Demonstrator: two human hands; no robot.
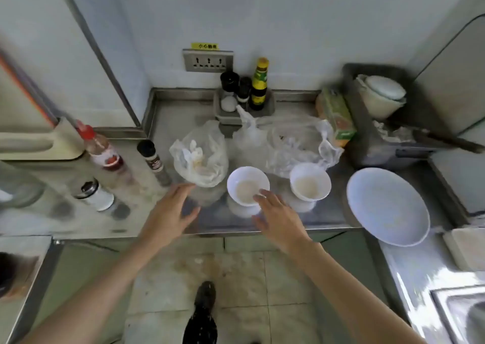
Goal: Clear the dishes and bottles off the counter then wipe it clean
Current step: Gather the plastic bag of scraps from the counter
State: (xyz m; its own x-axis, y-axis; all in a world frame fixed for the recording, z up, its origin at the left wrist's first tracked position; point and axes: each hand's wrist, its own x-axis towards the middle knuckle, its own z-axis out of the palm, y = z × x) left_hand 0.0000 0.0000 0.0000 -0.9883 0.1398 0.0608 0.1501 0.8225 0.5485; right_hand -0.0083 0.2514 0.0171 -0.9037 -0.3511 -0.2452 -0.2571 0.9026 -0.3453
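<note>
Two small white bowls stand on the steel counter (262,220): one (244,183) in the middle, the other (309,183) to its right, both with pale residue. A large white plate (388,207) lies at the right. My right hand (278,217) is spread open, its fingertips at the near rim of the middle bowl. My left hand (170,210) hovers open above the counter, fingertips close to a plastic bag (202,157) with scraps. At the left stand a red-capped bottle (101,147), a dark-capped shaker (153,160) and a glass jar (95,195).
A metal tray (270,107) at the back wall holds a yellow-capped sauce bottle (259,85) and dark shakers. Crumpled clear bags (296,141), a green-orange box (337,115), stacked white bowls (380,97) and a knife (441,139) lie at the right. A sink (462,314) is at the lower right.
</note>
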